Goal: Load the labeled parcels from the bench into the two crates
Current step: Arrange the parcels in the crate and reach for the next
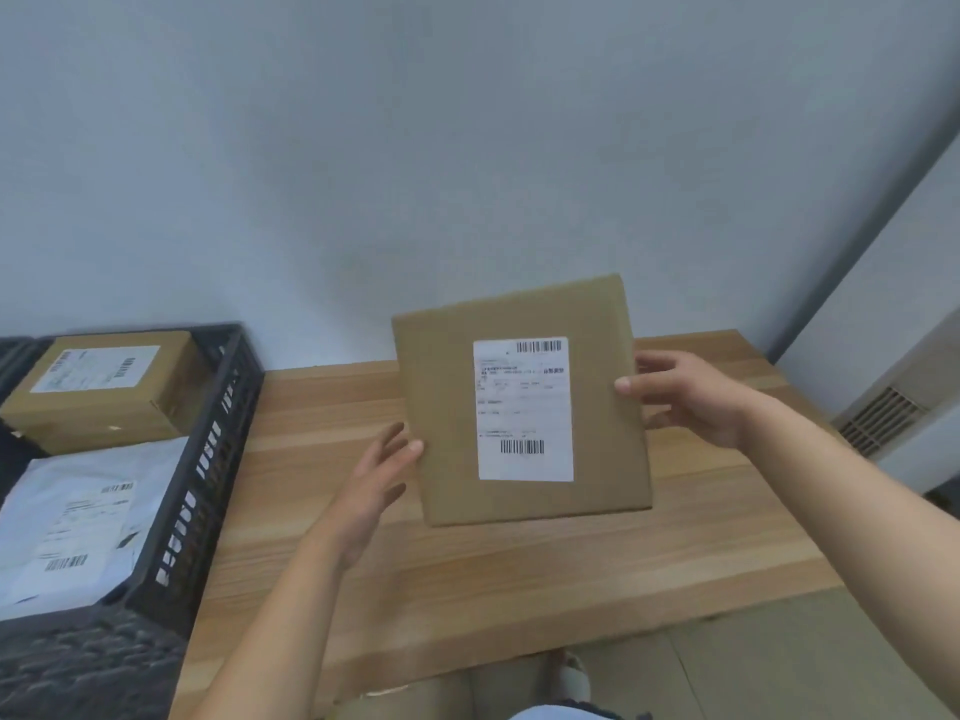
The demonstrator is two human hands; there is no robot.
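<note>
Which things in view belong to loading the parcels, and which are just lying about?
Job: flat cardboard parcel, left hand and right hand at its edges, dark crate, brown box and white mailer inside it, wooden bench.
Lying about: vent unit at right, what looks like a shoe on the floor.

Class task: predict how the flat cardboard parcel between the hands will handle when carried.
The flat cardboard parcel: probably stiff, since its edges look straight. Likely light: right hand pinches one side, left hand merely touches the other. It might slip from that.
</note>
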